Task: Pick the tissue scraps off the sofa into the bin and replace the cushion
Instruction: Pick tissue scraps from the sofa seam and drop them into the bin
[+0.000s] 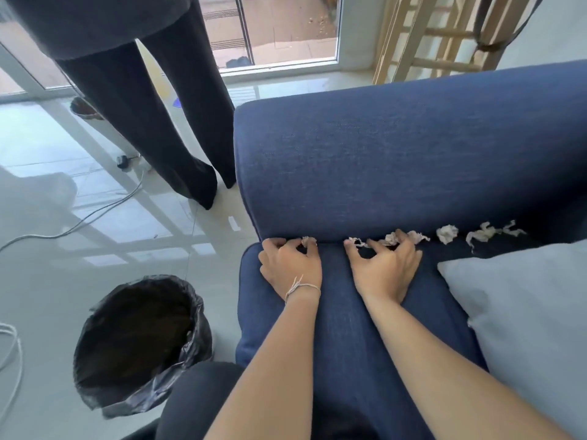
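White tissue scraps lie along the crease where the blue sofa (pixel 349 312) seat meets its backrest. My left hand (pixel 290 265) pinches a small scrap (pixel 308 241) at the left end of the crease. My right hand (pixel 386 268) has its fingers spread over scraps (pixel 390 239) in the middle. More scraps (pixel 447 233) (pixel 482 234) lie loose further right. A light grey cushion (pixel 524 319) rests on the seat at the right. The bin (pixel 139 344), lined with a black bag, stands on the floor left of the sofa.
Another person's legs in dark trousers (pixel 178 128) stand on the tiled floor just left of the sofa's backrest. White cables (pixel 79 222) trail across the floor. A wooden frame (pixel 422 36) stands behind the sofa by the window.
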A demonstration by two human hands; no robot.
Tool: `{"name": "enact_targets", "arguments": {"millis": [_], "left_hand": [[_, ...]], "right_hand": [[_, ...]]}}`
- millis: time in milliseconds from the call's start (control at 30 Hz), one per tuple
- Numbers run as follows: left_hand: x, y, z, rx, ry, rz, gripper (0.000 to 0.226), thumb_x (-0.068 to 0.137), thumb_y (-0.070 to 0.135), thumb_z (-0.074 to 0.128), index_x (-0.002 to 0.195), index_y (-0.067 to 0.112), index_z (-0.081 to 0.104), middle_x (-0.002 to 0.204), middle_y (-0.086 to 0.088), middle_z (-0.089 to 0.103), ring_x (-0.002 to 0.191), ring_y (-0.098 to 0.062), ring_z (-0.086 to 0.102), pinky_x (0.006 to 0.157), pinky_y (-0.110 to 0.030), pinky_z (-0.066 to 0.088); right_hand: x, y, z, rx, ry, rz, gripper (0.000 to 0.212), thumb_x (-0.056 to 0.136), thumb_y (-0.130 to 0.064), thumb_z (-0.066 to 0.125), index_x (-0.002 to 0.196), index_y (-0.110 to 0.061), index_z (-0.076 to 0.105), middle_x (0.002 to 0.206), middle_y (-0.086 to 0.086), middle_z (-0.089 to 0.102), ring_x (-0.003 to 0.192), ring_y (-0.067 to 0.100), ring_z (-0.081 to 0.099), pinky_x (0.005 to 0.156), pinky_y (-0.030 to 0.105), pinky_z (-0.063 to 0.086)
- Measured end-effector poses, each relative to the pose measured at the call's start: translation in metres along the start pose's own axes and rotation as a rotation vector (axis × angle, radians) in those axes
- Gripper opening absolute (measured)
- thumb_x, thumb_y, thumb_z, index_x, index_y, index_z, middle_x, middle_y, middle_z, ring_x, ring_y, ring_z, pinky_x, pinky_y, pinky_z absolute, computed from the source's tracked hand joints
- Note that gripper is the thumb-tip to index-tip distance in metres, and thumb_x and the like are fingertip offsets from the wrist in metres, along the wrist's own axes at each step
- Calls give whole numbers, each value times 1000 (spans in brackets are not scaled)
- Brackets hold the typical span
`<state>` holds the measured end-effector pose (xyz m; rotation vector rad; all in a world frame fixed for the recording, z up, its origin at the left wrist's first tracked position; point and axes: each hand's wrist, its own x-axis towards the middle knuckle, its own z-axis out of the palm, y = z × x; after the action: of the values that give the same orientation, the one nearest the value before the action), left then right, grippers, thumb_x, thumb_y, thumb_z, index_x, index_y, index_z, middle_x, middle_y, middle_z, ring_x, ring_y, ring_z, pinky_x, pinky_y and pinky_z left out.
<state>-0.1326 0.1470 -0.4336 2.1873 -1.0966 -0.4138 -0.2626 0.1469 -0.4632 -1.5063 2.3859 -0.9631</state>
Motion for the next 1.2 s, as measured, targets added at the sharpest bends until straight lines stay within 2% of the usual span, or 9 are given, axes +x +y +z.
{"name": "enact_targets", "arguments": {"millis": [100, 333, 500, 633, 733, 867, 900, 1033, 1200], "left_hand": [[3, 0, 6, -5, 12, -14, 18, 83, 45, 69, 83, 30, 80, 106, 4, 54, 96, -23, 47, 88, -41, 44], [-2, -3, -7, -300, -23, -22, 15, 85, 34, 74, 89, 23, 81, 107, 6, 57, 99, -16, 51, 94, -32, 45], [9, -19, -57, -632, -31, -139, 5, 83, 32, 78, 81, 28, 76, 101, 9, 60, 92, -1, 60, 73, -2, 42], [35, -68, -130, -463, 135, -21, 7, 84, 33, 77, 84, 27, 74, 101, 5, 61, 92, -5, 59, 77, -7, 41], [50, -128, -193, -212, 224, 64, 14, 86, 34, 75, 90, 20, 79, 98, 7, 57, 97, -12, 56, 81, -8, 38], [52, -211, -261, 41, 230, 83, 16, 86, 38, 73, 87, 24, 79, 93, 9, 54, 97, -12, 49, 88, -19, 39], [50, -230, -269, 77, 211, 65, 17, 86, 40, 73, 87, 24, 79, 93, 8, 55, 96, -13, 50, 88, -22, 40], [46, -284, -285, 72, 121, -118, 21, 85, 45, 72, 88, 26, 80, 98, -1, 66, 101, -21, 58, 89, -29, 44], [73, -306, -284, 100, 41, -204, 27, 85, 50, 68, 90, 27, 81, 103, -2, 68, 102, -21, 61, 91, -32, 48]], "right_hand": [[6, -1, 6, -14, -32, 67, 36, 82, -55, 74, 100, -25, 82, 151, 10, 39, 148, 23, 31, 127, 44, 0], [1, -10, -6, 54, -65, 91, 19, 88, -43, 72, 89, -27, 82, 151, 11, 37, 145, 26, 32, 126, 49, 3], [-42, -38, -17, 241, -4, -78, 9, 88, -33, 77, 86, -26, 82, 148, 9, 43, 146, 31, 33, 124, 54, 10], [-88, -90, -5, 440, -140, -256, 8, 90, -30, 76, 89, -26, 82, 149, 3, 44, 150, 28, 27, 122, 53, 21], [-131, -151, 15, 577, -357, -334, 11, 90, -33, 73, 91, -26, 82, 145, -1, 47, 140, 18, 36, 115, 46, 35], [-192, -228, 46, 613, -596, -430, 16, 92, -37, 70, 93, -25, 79, 134, -2, 52, 127, 14, 43, 99, 6, 29], [-204, -240, 55, 571, -630, -459, 18, 93, -37, 69, 93, -23, 79, 131, 0, 54, 125, 16, 45, 94, 3, 26], [-236, -252, 91, 355, -779, -533, 22, 94, -40, 64, 90, -24, 79, 120, -2, 56, 117, 20, 49, 92, 26, 39], [-238, -251, 115, 254, -823, -477, 19, 91, -37, 64, 86, -29, 80, 113, -1, 59, 115, 22, 49, 91, 28, 38]]}}
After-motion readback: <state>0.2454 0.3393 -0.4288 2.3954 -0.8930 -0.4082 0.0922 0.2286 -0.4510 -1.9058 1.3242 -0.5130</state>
